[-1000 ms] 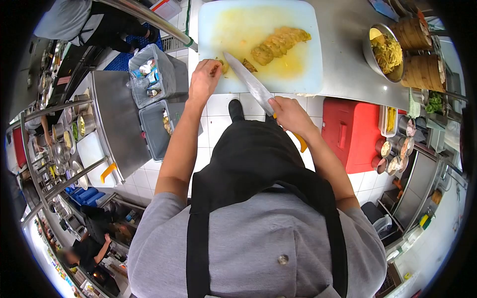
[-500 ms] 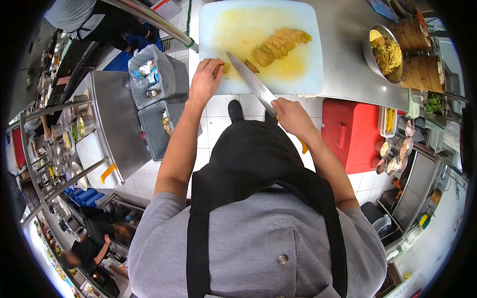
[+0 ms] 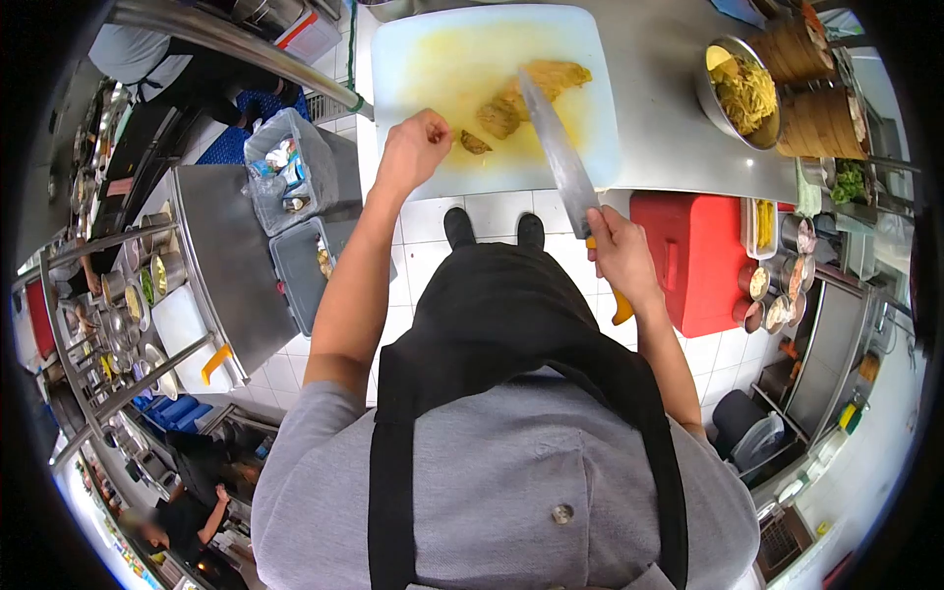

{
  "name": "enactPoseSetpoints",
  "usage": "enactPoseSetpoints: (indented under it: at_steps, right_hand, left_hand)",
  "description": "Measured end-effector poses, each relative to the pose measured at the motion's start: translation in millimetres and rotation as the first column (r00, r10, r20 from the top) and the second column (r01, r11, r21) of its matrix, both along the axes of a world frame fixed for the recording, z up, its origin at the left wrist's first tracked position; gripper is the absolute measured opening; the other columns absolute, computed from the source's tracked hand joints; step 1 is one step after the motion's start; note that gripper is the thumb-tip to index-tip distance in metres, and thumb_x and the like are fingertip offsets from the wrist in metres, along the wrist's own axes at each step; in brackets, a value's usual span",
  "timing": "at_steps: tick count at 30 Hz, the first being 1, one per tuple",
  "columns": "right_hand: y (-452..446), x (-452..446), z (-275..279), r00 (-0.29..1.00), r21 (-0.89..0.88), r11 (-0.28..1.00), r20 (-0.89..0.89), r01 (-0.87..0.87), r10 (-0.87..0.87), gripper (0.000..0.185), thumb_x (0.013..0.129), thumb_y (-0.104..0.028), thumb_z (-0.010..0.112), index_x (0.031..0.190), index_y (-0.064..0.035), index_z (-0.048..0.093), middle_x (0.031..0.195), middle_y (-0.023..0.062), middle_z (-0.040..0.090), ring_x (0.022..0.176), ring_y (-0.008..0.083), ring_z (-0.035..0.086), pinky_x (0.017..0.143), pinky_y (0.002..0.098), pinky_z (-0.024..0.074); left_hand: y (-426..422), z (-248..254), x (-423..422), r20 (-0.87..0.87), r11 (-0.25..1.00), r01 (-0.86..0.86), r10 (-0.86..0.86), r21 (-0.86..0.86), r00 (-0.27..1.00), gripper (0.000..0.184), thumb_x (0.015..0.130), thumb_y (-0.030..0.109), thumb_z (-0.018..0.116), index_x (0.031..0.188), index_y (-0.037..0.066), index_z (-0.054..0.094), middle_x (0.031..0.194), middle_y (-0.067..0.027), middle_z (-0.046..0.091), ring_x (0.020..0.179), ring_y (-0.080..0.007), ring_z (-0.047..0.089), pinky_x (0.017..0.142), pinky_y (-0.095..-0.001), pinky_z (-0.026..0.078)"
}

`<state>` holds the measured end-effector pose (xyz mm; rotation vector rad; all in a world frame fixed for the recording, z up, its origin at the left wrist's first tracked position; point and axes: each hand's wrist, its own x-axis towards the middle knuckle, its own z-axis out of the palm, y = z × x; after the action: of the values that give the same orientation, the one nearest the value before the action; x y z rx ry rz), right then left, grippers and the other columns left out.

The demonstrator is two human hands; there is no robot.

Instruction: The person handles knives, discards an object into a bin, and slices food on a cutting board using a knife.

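Observation:
My right hand (image 3: 621,254) is closed around the yellow handle of a large kitchen knife (image 3: 562,152). The blade points away from me, and its tip overlaps a sliced, yellow-brown piece of food (image 3: 500,119) that looks like cooked meat. Whether the blade touches the slices is unclear. This food lies on a white cutting board (image 3: 413,59) stained yellow. A small dark end piece (image 3: 475,144) lies apart from it, nearer me. My left hand (image 3: 418,147) is over the board's left edge with fingers curled in; what they hold, if anything, is hidden.
A metal bowl of yellow shreds (image 3: 739,93) stands on the steel counter (image 3: 669,108) at right, beside bamboo steamers (image 3: 821,123). Below the counter is a red box (image 3: 683,265). Grey bins (image 3: 295,167) with waste stand at left. Other people are at the far left.
The knife has moved right, from beside the small end piece to over the sliced food. My left hand's fingers have curled in; a small bit near them is no longer visible on the board.

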<state>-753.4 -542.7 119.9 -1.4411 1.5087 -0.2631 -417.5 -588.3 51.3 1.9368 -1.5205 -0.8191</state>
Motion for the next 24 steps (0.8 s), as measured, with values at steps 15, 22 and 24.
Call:
enactPoseSetpoints:
  at_steps: [15,22,24]
  right_hand:
    - [9.4,3.4,-9.3,1.000,-0.070,0.998,0.019,-0.001,0.003,0.038,0.110,-0.030,0.055,0.090,0.0022,0.060,0.069,0.0250,0.067,0.057,0.0407,0.067,0.056,0.0483,0.0501]
    - [-12.0,61.6,-39.6,0.950,-0.044,0.950,0.024,-0.309,0.311,0.045,0.111,-0.035,0.049,0.095,0.0049,0.063,0.077,0.0311,0.067,0.068,0.0491,0.067,0.066,0.0554,0.0518]
    - [-21.0,78.6,-40.6,0.948,0.162,0.937,0.117,-0.311,0.295,0.047,0.111,-0.035,0.047,0.099,0.0067,0.064,0.074,0.0268,0.068,0.055,0.0373,0.067,0.061,0.0491,0.0545]
  left_hand:
    - [-15.6,-19.0,-4.6,0.084,0.946,-0.148,0.179,-0.288,0.980,0.015,0.088,0.017,0.077,0.096,0.005,0.075,0.090,-0.0141,0.073,0.082,-0.0286,0.070,0.078,-0.0399,0.057]
    - [40.4,-27.4,33.2,0.069,0.975,-0.115,0.130,-0.191,0.989,0.015,0.091,0.011,0.074,0.104,0.004,0.071,0.102,-0.0148,0.072,0.093,-0.0304,0.070,0.083,-0.0423,0.057]
    - [44.5,-30.2,32.5,0.192,0.965,0.001,0.051,-0.262,0.980,0.016,0.091,0.009,0.073,0.106,0.004,0.070,0.108,-0.0141,0.071,0.101,-0.0339,0.067,0.090,-0.0434,0.054]
